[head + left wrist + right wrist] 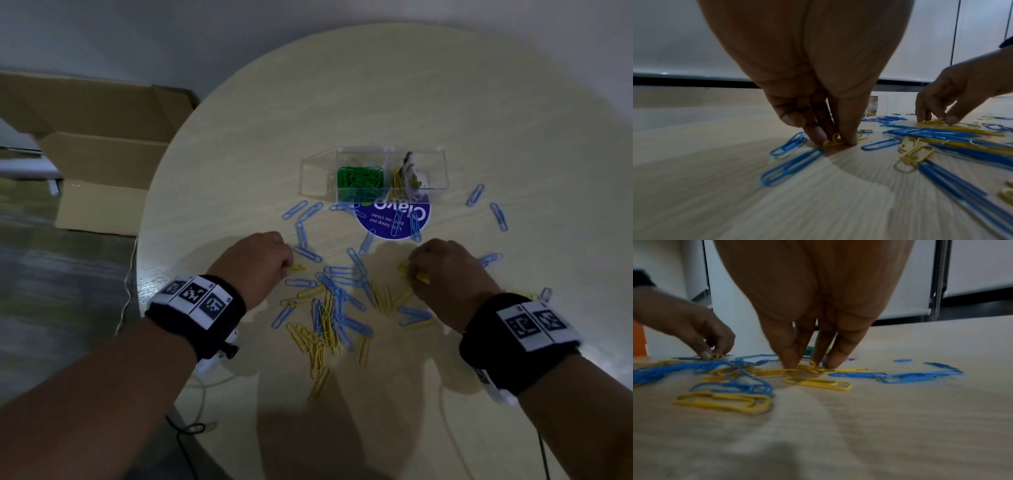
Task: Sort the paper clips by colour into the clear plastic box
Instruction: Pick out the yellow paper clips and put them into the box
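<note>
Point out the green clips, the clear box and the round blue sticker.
green clips point(359, 177), head view, middle of the heap in the box's left compartment.
clear box point(442, 168), head view, its bare right wall.
blue sticker point(378, 229), head view, lower left part, by the white print.

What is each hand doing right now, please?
Left hand: pinches a yellow paper clip on the table.
Right hand: fingertips down on yellow clips; a grip cannot be told.
</note>
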The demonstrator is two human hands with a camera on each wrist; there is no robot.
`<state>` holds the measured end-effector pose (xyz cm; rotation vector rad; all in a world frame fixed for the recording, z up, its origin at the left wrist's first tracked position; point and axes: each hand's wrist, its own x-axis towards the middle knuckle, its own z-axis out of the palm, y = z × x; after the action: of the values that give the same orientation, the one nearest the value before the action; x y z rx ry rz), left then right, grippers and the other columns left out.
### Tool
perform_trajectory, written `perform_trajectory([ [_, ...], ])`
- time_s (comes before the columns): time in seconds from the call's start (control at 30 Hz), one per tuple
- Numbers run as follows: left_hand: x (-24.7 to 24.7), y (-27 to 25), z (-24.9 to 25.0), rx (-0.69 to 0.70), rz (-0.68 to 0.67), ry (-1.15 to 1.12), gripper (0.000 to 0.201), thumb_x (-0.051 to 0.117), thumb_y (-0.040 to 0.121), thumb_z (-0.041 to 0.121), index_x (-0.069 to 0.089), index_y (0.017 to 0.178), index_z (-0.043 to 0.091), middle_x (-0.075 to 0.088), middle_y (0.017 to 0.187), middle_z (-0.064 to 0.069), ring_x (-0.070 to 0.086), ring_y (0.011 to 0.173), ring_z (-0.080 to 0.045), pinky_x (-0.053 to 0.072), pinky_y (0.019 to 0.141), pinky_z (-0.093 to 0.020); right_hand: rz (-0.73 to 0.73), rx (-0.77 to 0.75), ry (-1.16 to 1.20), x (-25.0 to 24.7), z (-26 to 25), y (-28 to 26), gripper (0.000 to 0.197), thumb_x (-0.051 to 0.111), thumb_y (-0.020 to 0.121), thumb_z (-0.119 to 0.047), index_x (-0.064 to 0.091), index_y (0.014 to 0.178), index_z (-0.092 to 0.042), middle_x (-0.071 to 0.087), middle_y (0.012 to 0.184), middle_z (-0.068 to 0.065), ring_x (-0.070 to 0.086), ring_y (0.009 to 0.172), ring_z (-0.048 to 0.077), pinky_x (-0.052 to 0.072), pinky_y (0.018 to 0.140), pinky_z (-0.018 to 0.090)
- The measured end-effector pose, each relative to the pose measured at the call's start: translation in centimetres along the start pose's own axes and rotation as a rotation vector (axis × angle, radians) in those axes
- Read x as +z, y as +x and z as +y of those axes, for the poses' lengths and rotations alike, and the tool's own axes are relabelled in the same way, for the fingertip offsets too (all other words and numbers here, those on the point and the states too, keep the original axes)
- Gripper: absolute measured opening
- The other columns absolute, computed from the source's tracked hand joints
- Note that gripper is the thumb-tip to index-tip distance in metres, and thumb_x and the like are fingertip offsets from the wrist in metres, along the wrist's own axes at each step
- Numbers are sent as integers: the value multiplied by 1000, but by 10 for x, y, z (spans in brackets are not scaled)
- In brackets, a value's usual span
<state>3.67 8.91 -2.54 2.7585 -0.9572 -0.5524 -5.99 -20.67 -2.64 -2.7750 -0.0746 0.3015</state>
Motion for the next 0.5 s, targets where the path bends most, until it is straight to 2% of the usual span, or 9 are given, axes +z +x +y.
perform_trajectory([
  [0.1,2,3,1,-61,-16,-5,11,66,86,23,65,97,20,60,92,-2,57,90,-25,44,77,-34,-65,69,-57,-2,-4,5,6,61,83,-17,66,87,-17,61,90,10,55,87,33,40,72,32],
  [0.2,1,4,4,-125,5,-114,17,66,80,14,68,96,20,64,89,-3,61,88,-26,46,78,-34,-89,205,72,-6,-5,8,15,64,80,-18,59,94,-22,64,94,6,58,92,30,45,75,33],
  [0.27,0,4,5,-134,-12,-113,17,63,80,13,69,93,22,61,89,-2,61,88,-27,45,77,-33,-110,277,137,-8,-4,11,21,66,78,-19,59,98,-24,67,98,4,60,95,28,48,80,34],
  [0.37,-2,3,10,-106,-46,-63,14,61,83,16,68,91,24,55,95,-1,56,91,-26,46,79,-37,-188,276,77,-7,-4,14,15,63,80,-21,65,95,-25,65,101,4,59,98,27,45,82,30],
  [0.43,-5,3,13,-87,-26,-45,13,60,84,16,67,91,24,54,96,-1,56,92,-26,47,79,-39,-183,266,87,-7,-3,14,11,64,81,-21,67,91,-26,60,98,4,58,97,27,44,81,30],
  [0.5,-13,9,21,-96,51,-105,11,62,85,16,67,91,24,58,92,1,58,89,-24,47,78,-37,-122,280,156,-10,-1,13,8,67,81,-21,66,86,-28,54,92,0,58,92,24,42,77,27],
])
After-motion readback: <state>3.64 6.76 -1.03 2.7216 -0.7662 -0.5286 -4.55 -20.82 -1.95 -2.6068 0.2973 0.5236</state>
